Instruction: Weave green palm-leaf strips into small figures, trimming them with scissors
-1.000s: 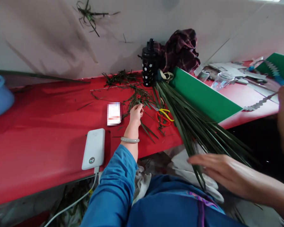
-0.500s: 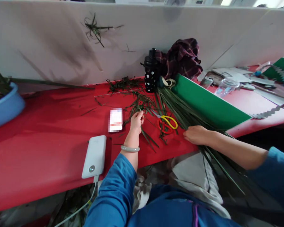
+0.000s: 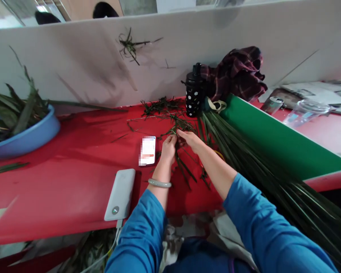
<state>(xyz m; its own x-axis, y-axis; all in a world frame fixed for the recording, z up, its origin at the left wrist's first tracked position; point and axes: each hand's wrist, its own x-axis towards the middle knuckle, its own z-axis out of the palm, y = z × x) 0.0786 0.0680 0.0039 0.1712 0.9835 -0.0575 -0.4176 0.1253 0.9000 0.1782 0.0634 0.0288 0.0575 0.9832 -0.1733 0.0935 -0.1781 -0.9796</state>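
Observation:
My left hand [image 3: 168, 147], with a grey bangle at its wrist, is closed in a pinch on a small piece of green leaf strips [image 3: 174, 131]. Strip ends trail below it over the red tabletop [image 3: 82, 163]. Up against it, my right hand [image 3: 190, 140] has its fingers bent together at the same piece; its fingertips are partly hidden. Behind the right forearm lie scissors, of which a bit of yellow handle [image 3: 219, 154] shows. A long bundle of green leaves [image 3: 244, 155] runs to the right of that arm.
Leaf scraps [image 3: 161, 106] lie beyond my hands, near a black flowered tumbler [image 3: 193, 96] and a plaid cloth [image 3: 237, 74]. Left are a phone [image 3: 147, 150], a white power bank [image 3: 121, 195] and a blue basin [image 3: 25, 140] of leaves. A green board [image 3: 272, 136] stands right.
My right hand has left the long leaf bundle and come left to join my left hand at the small leaf piece. The view has turned slightly left, and the right forearm now covers most of the scissors.

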